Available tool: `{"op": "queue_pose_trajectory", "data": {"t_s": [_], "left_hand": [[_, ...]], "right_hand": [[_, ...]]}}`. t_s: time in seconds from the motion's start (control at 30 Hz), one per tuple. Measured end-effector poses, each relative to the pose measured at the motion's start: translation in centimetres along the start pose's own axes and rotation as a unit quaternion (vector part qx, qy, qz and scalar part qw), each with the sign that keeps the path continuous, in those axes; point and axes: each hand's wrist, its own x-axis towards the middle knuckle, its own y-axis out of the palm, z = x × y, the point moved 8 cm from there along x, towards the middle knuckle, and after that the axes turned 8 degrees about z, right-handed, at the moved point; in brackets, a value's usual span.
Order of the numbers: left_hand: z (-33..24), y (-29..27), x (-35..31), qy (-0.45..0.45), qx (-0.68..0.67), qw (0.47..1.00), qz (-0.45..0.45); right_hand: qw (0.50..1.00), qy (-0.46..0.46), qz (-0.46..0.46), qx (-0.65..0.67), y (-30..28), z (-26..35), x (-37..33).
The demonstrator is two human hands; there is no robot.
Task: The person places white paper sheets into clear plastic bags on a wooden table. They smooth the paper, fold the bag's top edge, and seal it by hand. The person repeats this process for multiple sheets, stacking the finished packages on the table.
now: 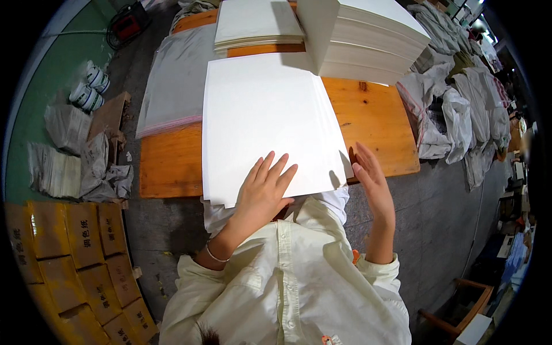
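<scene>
Large white paper sheets (267, 109) lie in a loosely aligned pile on the wooden table (374, 123), their near edge hanging slightly over the table's front. My left hand (265, 187) rests flat on the near part of the top sheet, fingers spread. Beside the pile's near right corner is my right hand (371, 175), its fingers stretched out and held side by side, with nothing in it. Whether its fingertips touch the sheets' edge I cannot tell.
Behind the pile stand a lower stack of sheets (259, 26) and a tall paper stack (368, 46). Clear plastic bags (175, 80) lie on the table's left. Cardboard boxes (86, 236) are at the lower left, grey-white sacks (454, 109) at the right, a wooden stool (460, 310) lower right.
</scene>
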Motion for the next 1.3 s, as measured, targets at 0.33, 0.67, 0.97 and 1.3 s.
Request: {"op": "queue_pose_trajectory", "data": {"t_s": [0.33,0.67,0.97,1.3], "left_hand": [[-1.4,-0.6,-0.7,0.129,0.158,0.976,-0.082],[-1.6,0.4,-0.3,0.069,0.121,0.990,-0.015],[-1.4,-0.8,-0.4,0.126,0.216,0.964,-0.093],[-2.2,-5.8,-0.3,0.188,0.312,0.931,0.019]], "right_hand": [[0.990,0.103,0.055,0.085,-1.9,-0.8,2.0],[0.986,0.123,0.060,0.096,-0.6,-0.1,3.1],[0.985,0.102,0.102,0.091,-1.8,0.8,4.0],[0.974,0.133,0.101,0.152,-1.2,-0.4,4.1]]}}
